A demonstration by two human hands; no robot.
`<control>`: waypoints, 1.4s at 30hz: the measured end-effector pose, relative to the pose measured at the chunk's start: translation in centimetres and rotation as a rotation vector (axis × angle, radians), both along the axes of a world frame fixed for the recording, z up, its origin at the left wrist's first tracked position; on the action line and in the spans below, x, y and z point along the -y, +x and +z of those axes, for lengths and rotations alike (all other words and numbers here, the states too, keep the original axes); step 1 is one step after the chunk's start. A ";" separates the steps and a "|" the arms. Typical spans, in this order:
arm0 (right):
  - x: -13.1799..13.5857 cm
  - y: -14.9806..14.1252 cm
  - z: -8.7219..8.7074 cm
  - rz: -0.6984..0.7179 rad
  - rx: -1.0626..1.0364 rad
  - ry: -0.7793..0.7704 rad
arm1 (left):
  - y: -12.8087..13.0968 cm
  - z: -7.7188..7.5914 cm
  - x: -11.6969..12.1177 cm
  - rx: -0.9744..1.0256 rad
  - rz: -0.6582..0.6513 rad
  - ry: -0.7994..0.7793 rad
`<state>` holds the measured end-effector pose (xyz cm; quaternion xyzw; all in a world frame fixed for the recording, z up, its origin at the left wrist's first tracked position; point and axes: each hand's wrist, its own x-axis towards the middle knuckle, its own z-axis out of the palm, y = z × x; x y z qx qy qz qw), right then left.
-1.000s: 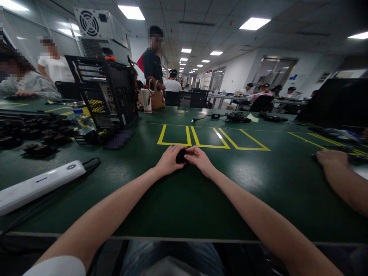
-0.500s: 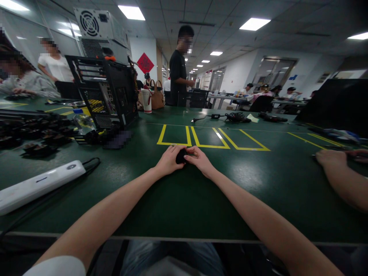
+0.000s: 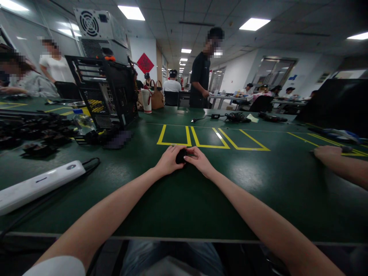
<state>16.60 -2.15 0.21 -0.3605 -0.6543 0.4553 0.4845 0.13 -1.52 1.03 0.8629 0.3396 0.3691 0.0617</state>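
Observation:
A small dark rounded object (image 3: 181,156) is held between my two hands at the middle of the green table (image 3: 184,203); its kind is hard to make out. My left hand (image 3: 169,160) curls around its left side, fingers over the top and thumb below. From the right, my right hand (image 3: 199,161) pinches its edge with thumb and fingertips. Both hands rest low over the tabletop, just in front of the yellow tape outlines (image 3: 209,145). The hands cover part of the object.
To the left lie a white power strip (image 3: 43,184), many black parts (image 3: 37,130), a bottle (image 3: 83,122) and an open computer case (image 3: 115,92) with power supplies on top. Cables (image 3: 237,117) lie behind the tape. Another person's hand (image 3: 327,155) works at the right.
My hands and the dark object stay almost still. The standing person in black has moved right, and the neighbour's hand at the right has shifted slightly.

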 end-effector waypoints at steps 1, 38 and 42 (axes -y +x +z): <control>0.0 0.0 0.1 -0.004 0.007 0.010 | 0.0 0.0 0.0 -0.001 0.000 -0.002; 0.2 0.0 0.5 -0.011 0.044 -0.012 | 0.0 0.0 0.0 -0.004 -0.005 -0.008; 0.2 0.1 0.5 0.030 0.034 -0.036 | -0.1 0.1 0.1 -0.010 -0.006 -0.003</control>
